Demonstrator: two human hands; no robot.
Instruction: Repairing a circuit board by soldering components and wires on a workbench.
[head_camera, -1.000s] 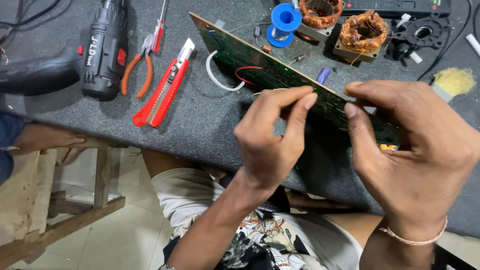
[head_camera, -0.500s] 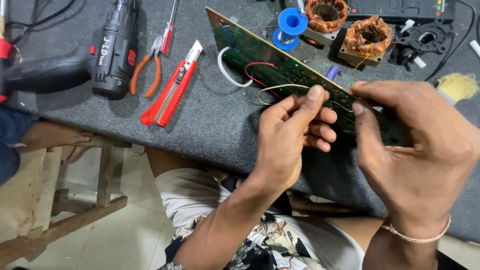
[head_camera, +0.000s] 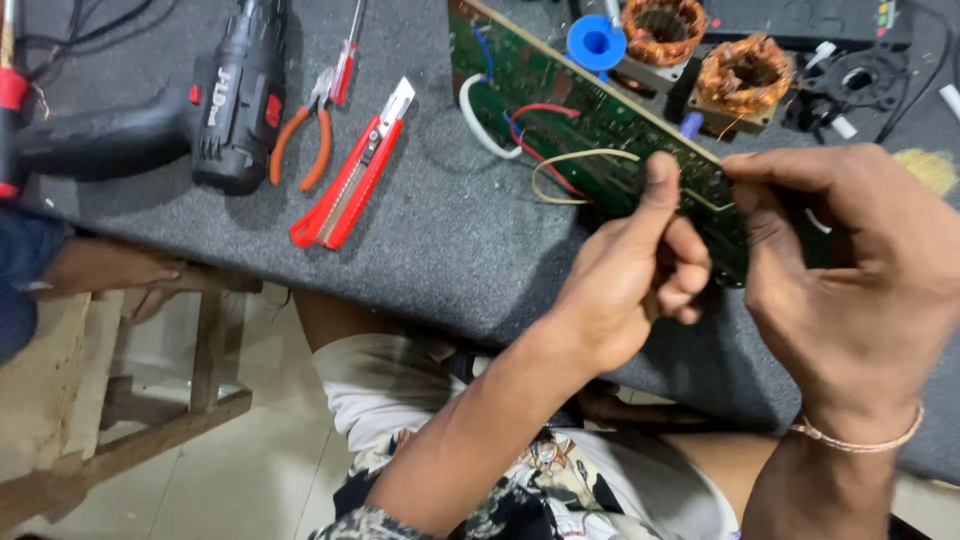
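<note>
A: Left hand (head_camera: 640, 275): fingers curled in, thumb stuck straight up and pressed against the near face of the green circuit board (head_camera: 590, 130).

B: Right hand (head_camera: 850, 260)?

A: Fingertips pinched together on the board's near end, just right of the left thumb. Board is tilted, running up and away from both hands over the grey table (head_camera: 440, 250).

B: Surroundings?

A: Red utility knife (head_camera: 350, 170), orange-handled pliers (head_camera: 305, 135) and black drill (head_camera: 235, 100) lie well left of the left hand; copper coils (head_camera: 740, 75) sit beyond the right.

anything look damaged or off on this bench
The green circuit board has loose red, white and cream wires looping off its face; both the left hand and right hand hold its near end tilted above the table.
</note>
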